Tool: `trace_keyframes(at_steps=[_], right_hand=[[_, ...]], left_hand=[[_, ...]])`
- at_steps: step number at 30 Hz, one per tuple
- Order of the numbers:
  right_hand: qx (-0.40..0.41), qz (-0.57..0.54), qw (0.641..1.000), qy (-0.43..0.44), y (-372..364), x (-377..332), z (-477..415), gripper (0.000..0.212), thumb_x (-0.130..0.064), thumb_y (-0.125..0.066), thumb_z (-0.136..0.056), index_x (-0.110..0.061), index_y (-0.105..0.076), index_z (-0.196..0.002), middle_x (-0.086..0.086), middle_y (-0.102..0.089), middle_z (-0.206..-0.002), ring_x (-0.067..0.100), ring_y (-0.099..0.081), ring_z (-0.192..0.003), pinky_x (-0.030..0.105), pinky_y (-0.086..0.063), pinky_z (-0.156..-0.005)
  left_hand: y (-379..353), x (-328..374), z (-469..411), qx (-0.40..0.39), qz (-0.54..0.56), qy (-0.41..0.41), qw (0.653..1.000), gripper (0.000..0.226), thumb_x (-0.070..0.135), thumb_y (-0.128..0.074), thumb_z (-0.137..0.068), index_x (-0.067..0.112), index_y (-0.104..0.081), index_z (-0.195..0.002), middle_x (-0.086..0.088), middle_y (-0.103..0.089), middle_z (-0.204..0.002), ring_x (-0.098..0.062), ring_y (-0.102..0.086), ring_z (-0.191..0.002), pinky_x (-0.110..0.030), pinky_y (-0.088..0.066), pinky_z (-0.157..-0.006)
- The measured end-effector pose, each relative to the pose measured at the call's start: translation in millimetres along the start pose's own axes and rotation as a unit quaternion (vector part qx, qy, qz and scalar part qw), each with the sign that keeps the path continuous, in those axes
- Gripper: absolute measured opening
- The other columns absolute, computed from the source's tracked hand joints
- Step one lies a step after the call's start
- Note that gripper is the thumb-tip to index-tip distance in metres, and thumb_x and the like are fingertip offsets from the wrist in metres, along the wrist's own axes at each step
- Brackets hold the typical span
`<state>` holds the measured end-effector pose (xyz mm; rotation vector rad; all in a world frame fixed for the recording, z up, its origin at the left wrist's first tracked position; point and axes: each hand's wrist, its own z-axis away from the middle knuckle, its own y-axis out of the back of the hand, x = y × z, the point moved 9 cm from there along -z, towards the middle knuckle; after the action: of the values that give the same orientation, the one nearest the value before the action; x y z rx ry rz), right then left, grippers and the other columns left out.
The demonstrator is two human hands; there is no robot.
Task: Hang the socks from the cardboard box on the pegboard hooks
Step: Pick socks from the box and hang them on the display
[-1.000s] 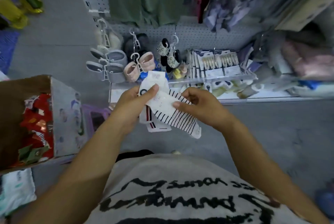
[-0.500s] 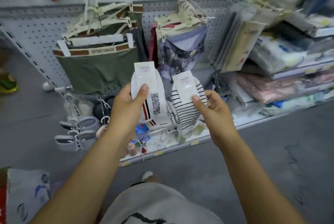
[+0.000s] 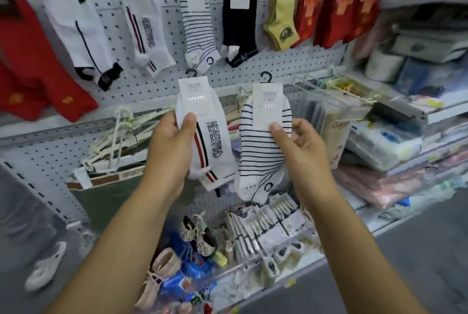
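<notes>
Two socks are held side by side in front of the pegboard (image 3: 278, 65), touching none of its hooks. My left hand (image 3: 169, 151) grips the white lettered sock (image 3: 210, 146), which has a red and dark stripe down its side; the thumb presses the front of the paper label and the fingers curl round behind it. My right hand (image 3: 301, 151) grips the black-and-white striped sock (image 3: 260, 151) the same way, with the thumb on the lower edge of its label and the fingers curled behind. Each label ends in a small black hanger hook, the left one (image 3: 191, 73) and the right one (image 3: 265, 77), and both hang free in the air. Both socks are upright, toes down, just beside each other. Above them a row of socks hangs on the board: a matching lettered sock (image 3: 144, 22), a matching striped sock (image 3: 196, 22), a black sock (image 3: 239, 27), a yellow sock (image 3: 279, 22) and red packs (image 3: 336, 5). Larger red garments (image 3: 38, 78) hang at the far left. Lower left, green underwear (image 3: 109, 194) hangs on pale hangers. At the right, shelves (image 3: 430, 111) carry wrapped packets. Small goods lie on the bottom shelf below my hands.
</notes>
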<state>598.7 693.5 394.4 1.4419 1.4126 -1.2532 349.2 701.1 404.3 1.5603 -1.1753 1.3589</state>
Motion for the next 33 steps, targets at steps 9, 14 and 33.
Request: trace_keyframes(at_steps=[9,14,33], right_hand=[[-0.034,0.015,0.999,0.010,-60,-44,-122,0.016,-0.028,-0.062,-0.099,-0.017,-0.055,-0.108,-0.002,-0.076,-0.078,0.013,-0.074,-0.075,0.032,-0.061,-0.061],[-0.067,0.022,0.997,0.031,-102,-74,-196,0.019,-0.030,-0.061,-0.098,-0.019,-0.055,-0.112,0.006,-0.071,-0.109,0.019,-0.069,-0.097,0.033,-0.057,-0.077],[-0.113,0.009,0.993,0.045,-169,-77,-283,0.011,-0.023,-0.064,-0.095,-0.023,-0.053,-0.097,0.004,-0.070,-0.103,0.022,-0.070,-0.096,0.045,-0.060,-0.087]], left_hand=[[17,60,-63,0.096,-0.011,-0.074,0.993,0.011,0.032,-0.056,-0.103,0.037,-0.066,-0.102,0.018,-0.078,-0.095,-0.006,-0.076,-0.086,-0.028,-0.061,-0.065],[19,79,-77,0.135,-0.023,-0.098,0.986,0.012,0.032,-0.057,-0.102,0.035,-0.068,-0.105,0.012,-0.079,-0.098,-0.011,-0.077,-0.088,-0.039,-0.063,-0.075],[30,67,-85,0.165,0.041,-0.057,0.984,0.014,0.030,-0.057,-0.103,0.033,-0.070,-0.103,0.007,-0.080,-0.097,-0.015,-0.077,-0.089,-0.040,-0.061,-0.075]])
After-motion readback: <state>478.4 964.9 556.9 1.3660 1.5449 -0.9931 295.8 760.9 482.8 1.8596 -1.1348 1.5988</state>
